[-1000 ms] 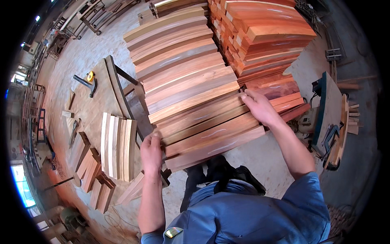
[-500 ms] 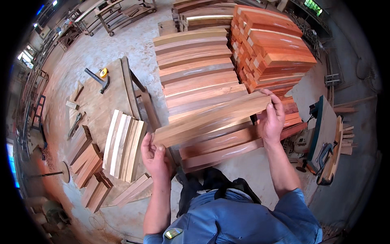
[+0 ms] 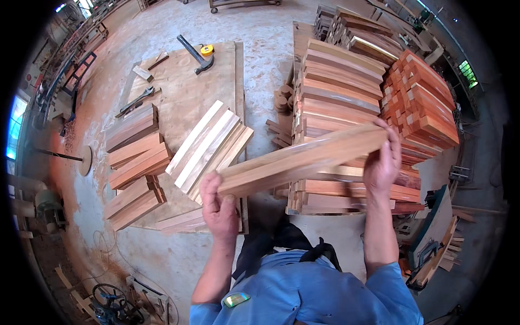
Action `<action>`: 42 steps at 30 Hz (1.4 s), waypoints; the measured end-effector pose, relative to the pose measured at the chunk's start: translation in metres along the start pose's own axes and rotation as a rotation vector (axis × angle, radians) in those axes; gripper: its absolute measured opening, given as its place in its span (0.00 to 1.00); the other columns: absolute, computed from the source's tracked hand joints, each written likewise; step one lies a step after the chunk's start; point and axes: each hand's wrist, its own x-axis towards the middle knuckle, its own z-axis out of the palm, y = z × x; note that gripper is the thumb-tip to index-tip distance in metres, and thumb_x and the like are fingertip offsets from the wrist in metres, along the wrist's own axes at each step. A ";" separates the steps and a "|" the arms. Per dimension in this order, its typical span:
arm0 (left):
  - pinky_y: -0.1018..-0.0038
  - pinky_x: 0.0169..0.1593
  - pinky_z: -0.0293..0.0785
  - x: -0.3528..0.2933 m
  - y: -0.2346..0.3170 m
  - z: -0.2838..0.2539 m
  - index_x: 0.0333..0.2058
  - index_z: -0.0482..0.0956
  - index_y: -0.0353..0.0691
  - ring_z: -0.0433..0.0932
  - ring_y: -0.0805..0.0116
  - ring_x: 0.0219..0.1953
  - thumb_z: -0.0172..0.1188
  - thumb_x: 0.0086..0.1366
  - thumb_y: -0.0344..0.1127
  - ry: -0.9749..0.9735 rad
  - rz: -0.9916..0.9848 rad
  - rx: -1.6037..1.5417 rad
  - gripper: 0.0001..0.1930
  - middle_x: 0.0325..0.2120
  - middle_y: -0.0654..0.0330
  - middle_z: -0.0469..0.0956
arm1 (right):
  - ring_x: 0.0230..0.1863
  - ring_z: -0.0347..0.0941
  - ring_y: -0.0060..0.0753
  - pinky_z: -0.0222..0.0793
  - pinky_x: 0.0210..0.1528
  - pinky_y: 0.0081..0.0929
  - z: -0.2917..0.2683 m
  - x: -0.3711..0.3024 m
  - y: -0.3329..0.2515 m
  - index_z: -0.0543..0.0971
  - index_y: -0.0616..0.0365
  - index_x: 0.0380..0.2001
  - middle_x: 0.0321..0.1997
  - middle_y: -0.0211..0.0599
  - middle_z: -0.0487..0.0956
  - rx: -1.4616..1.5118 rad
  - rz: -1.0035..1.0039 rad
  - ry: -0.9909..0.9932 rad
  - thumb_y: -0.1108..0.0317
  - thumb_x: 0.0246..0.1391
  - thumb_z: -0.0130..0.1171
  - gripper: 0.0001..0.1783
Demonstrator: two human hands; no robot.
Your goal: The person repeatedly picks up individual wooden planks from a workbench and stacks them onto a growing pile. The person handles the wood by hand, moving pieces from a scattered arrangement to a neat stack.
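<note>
A long, light brown wooden board is held out in front of me, its right end higher in the picture. My left hand grips the near left end, thumb on the lower edge and fingers round the corner. Around the far right end closes my right hand. Behind the board rises a tall stack of planks in brown and reddish tones, partly hidden by it. Just left of the board, a row of pale wood strips lies on the plywood worktable.
On the worktable lie a hammer, a yellow tape measure, a wrench and several groups of short boards. A pile of orange-red blocks stands far right. Nearer right is a bench with a blue clamp.
My view has turned left, bringing the worktable nearer the middle. Both hands still hold the board, which has swung along toward the left with me.
</note>
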 end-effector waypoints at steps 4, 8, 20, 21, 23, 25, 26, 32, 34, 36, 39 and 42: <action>0.62 0.71 0.55 0.016 0.005 -0.030 0.57 0.70 0.33 0.65 0.59 0.66 0.51 0.65 0.23 0.038 -0.216 -0.090 0.20 0.62 0.48 0.69 | 0.61 0.70 0.32 0.63 0.66 0.30 0.042 0.006 0.030 0.74 0.63 0.57 0.59 0.45 0.76 -0.172 0.195 -0.023 0.74 0.69 0.44 0.17; 0.67 0.58 0.71 0.011 0.007 -0.072 0.54 0.71 0.37 0.73 0.62 0.57 0.60 0.64 0.30 -0.077 -0.538 -0.116 0.19 0.56 0.51 0.74 | 0.53 0.75 0.32 0.68 0.59 0.28 0.084 0.024 0.042 0.77 0.64 0.53 0.52 0.42 0.80 -0.324 0.289 -0.071 0.70 0.67 0.50 0.16; 0.56 0.52 0.75 -0.031 0.006 -0.076 0.62 0.63 0.29 0.76 0.49 0.52 0.72 0.56 0.47 -0.533 -1.058 -0.879 0.43 0.52 0.45 0.74 | 0.51 0.76 0.33 0.71 0.50 0.32 0.165 0.018 0.050 0.72 0.67 0.54 0.47 0.42 0.81 -0.412 0.300 -0.073 0.55 0.62 0.60 0.27; 0.55 0.52 0.73 -0.029 0.004 -0.071 0.63 0.63 0.29 0.75 0.48 0.53 0.73 0.54 0.48 -0.548 -1.090 -0.915 0.44 0.53 0.46 0.73 | 0.50 0.77 0.32 0.72 0.48 0.32 0.160 -0.010 0.069 0.73 0.63 0.54 0.47 0.40 0.81 -0.136 0.534 -0.092 0.55 0.62 0.61 0.25; 0.57 0.53 0.77 -0.027 0.005 -0.064 0.61 0.64 0.29 0.79 0.49 0.51 0.70 0.58 0.48 -0.525 -1.044 -0.935 0.40 0.50 0.43 0.76 | 0.46 0.79 0.30 0.75 0.45 0.32 0.166 -0.062 0.078 0.74 0.59 0.53 0.46 0.40 0.82 0.317 1.021 -0.073 0.55 0.62 0.61 0.23; 0.56 0.53 0.77 -0.026 0.008 -0.063 0.62 0.63 0.29 0.78 0.49 0.52 0.70 0.58 0.49 -0.501 -1.065 -0.950 0.41 0.50 0.43 0.76 | 0.44 0.80 0.32 0.77 0.43 0.35 0.176 -0.083 0.075 0.75 0.58 0.53 0.45 0.42 0.82 0.563 1.227 -0.103 0.56 0.62 0.62 0.22; 0.55 0.54 0.77 -0.026 0.008 -0.064 0.62 0.63 0.29 0.78 0.49 0.52 0.70 0.58 0.49 -0.498 -1.063 -0.940 0.41 0.50 0.43 0.76 | 0.43 0.81 0.34 0.78 0.43 0.36 0.180 -0.088 0.073 0.74 0.59 0.53 0.45 0.42 0.82 0.639 1.178 -0.178 0.56 0.62 0.61 0.22; 0.58 0.57 0.74 -0.025 0.009 -0.068 0.64 0.62 0.30 0.76 0.52 0.56 0.67 0.60 0.47 -0.559 -1.066 -0.820 0.40 0.53 0.46 0.75 | 0.42 0.79 0.32 0.78 0.45 0.37 0.189 -0.095 0.069 0.73 0.61 0.54 0.43 0.38 0.79 0.617 1.124 -0.217 0.62 0.60 0.64 0.23; 0.63 0.58 0.72 -0.019 0.007 -0.071 0.64 0.62 0.31 0.76 0.57 0.56 0.66 0.62 0.43 -0.575 -1.032 -0.694 0.37 0.55 0.48 0.75 | 0.43 0.78 0.30 0.78 0.46 0.35 0.188 -0.094 0.068 0.73 0.62 0.55 0.43 0.36 0.79 0.595 1.104 -0.215 0.62 0.60 0.64 0.23; 0.67 0.57 0.72 -0.008 0.013 -0.066 0.62 0.66 0.33 0.76 0.63 0.54 0.65 0.64 0.42 -0.541 -0.918 -0.435 0.32 0.53 0.53 0.76 | 0.45 0.77 0.29 0.76 0.48 0.34 0.189 -0.096 0.071 0.73 0.62 0.55 0.45 0.36 0.79 0.524 1.076 -0.196 0.63 0.60 0.64 0.24; 0.74 0.52 0.72 0.003 0.017 -0.050 0.60 0.69 0.35 0.76 0.73 0.49 0.59 0.70 0.37 -0.452 -0.844 -0.008 0.23 0.49 0.58 0.78 | 0.45 0.77 0.28 0.74 0.50 0.32 0.194 -0.100 0.073 0.73 0.62 0.55 0.46 0.36 0.79 0.459 1.052 -0.185 0.63 0.60 0.63 0.23; 0.72 0.49 0.72 0.008 0.027 -0.028 0.56 0.71 0.35 0.74 0.72 0.44 0.52 0.74 0.35 -0.370 -0.750 0.229 0.17 0.42 0.60 0.78 | 0.46 0.76 0.29 0.73 0.52 0.31 0.197 -0.103 0.073 0.73 0.62 0.56 0.46 0.36 0.79 0.411 1.041 -0.167 0.63 0.60 0.63 0.23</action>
